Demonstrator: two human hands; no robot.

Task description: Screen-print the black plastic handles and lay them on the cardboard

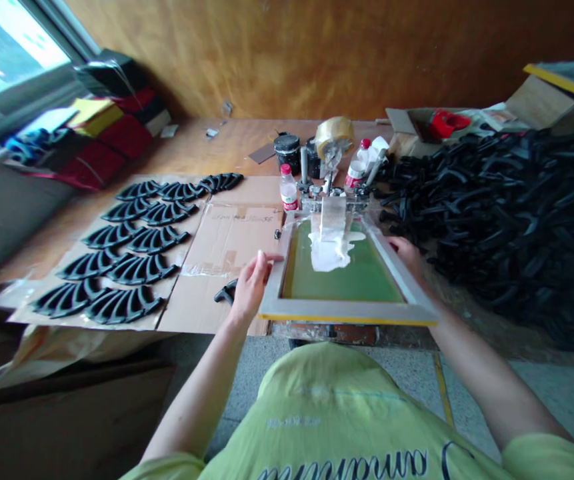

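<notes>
A screen-printing frame (419, 308) with a pale metal border and green mesh lies in front of me. White ink (331, 257) is pooled on its far half, beneath a pale squeegee blade (333, 219). My left hand (251, 285) is at the frame's left side, thumb raised and forefinger stretched out to the border. Just left of that hand is a black curved plastic part (227, 292), partly hidden by it. Beyond the frame's right edge is my right hand (407, 255), its fingers curled; what they close on is hidden.
Fanned rows of black curved parts (139, 268) lie on cardboard (227, 233) to the left. A large heap of similar parts (507, 213) fills the right. Behind the frame stand a red-capped bottle (289, 190), a black tub (287, 152) and a tape roll (335, 135).
</notes>
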